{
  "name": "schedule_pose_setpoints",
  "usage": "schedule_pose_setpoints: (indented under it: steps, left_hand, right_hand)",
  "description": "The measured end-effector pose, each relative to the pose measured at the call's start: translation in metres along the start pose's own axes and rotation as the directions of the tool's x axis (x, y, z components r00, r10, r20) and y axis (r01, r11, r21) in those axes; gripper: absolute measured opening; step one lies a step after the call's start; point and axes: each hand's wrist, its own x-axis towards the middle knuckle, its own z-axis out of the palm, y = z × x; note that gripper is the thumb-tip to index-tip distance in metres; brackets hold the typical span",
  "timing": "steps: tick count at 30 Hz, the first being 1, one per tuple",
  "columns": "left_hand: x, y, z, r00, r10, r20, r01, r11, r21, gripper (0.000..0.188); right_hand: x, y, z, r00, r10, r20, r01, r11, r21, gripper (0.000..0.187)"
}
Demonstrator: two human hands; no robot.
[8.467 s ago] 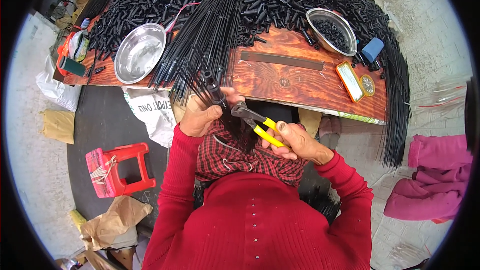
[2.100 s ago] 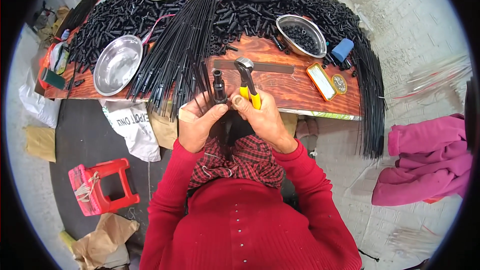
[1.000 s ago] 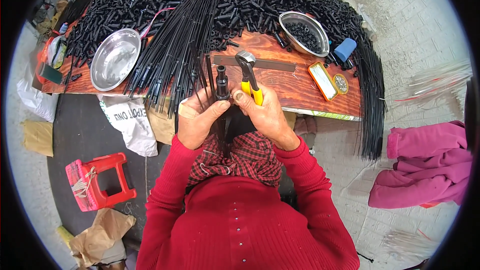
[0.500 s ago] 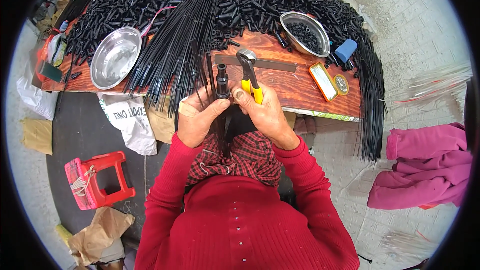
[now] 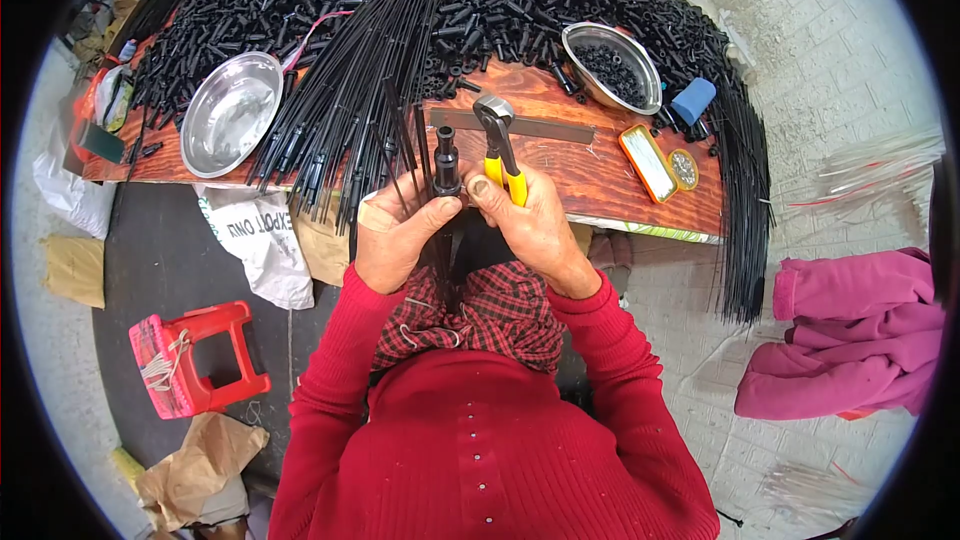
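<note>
Over my lap, my left hand [image 5: 398, 242] is closed round the base of a black plastic umbrella runner [image 5: 446, 162], a stepped tube held upright. Several thin dark metal umbrella ribs [image 5: 405, 135] stick up beside it from the same hand, and others hang below. My right hand [image 5: 535, 232] is closed with yellow-handled pliers [image 5: 496, 125] in it, their metal head pointing away from me. Its thumb and fingertips meet at the runner's lower rim, close to my left thumb; anything small pinched there is too hidden to make out.
On the wooden table [image 5: 560, 170] lie a large bundle of ribs [image 5: 345, 90], heaped black runners [image 5: 240, 25], a shiny bowl [image 5: 232, 115] and a bowl of small black parts [image 5: 612, 70]. An orange-edged box [image 5: 648, 162] is at the right. A red stool [image 5: 205, 360] stands lower left.
</note>
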Motion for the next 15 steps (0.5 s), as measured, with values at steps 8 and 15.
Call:
schedule_pose_setpoints:
  steps: [8,15]
  left_hand:
    - [0.001,-0.001,0.000,1.000,0.010,0.003,-0.010,1.000,-0.004,0.036]
    - [0.003,-0.003,-0.005,1.000,0.022,0.004,-0.022,0.999,0.046,0.034]
  right_hand:
    - [0.000,0.015,0.002,0.993,-0.095,-0.068,0.087,0.989,-0.116,0.018]
    - [0.002,0.015,0.013,0.856,-0.497,-0.142,0.325,0.732,-0.599,0.013]
